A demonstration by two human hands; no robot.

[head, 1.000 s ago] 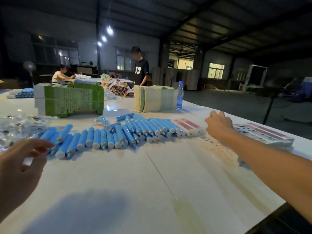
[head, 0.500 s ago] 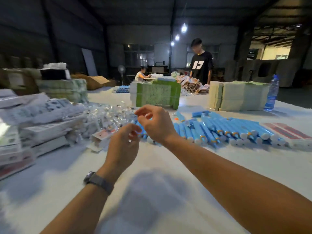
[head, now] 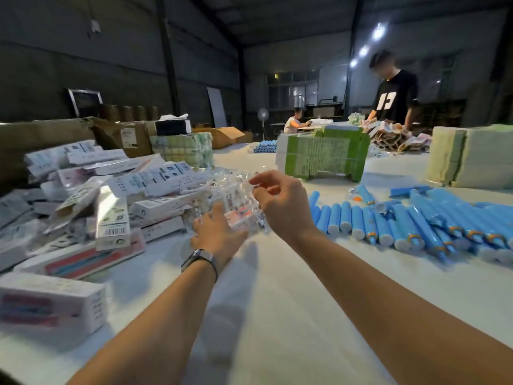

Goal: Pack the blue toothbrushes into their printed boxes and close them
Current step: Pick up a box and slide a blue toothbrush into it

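Both hands (head: 219,232) (head: 283,201) finger clear packets (head: 236,190); blue toothbrushes (head: 410,223) lie side by side, long axes running away from the viewer

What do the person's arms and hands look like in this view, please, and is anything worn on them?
Both forearms are bare up to the frame's lower edge, with no sleeves and no gloves in view. The left hand has a wristwatch at its wrist: a dark band with a metallic grey case. The right hand and its wrist show no watch, bracelet or ring.
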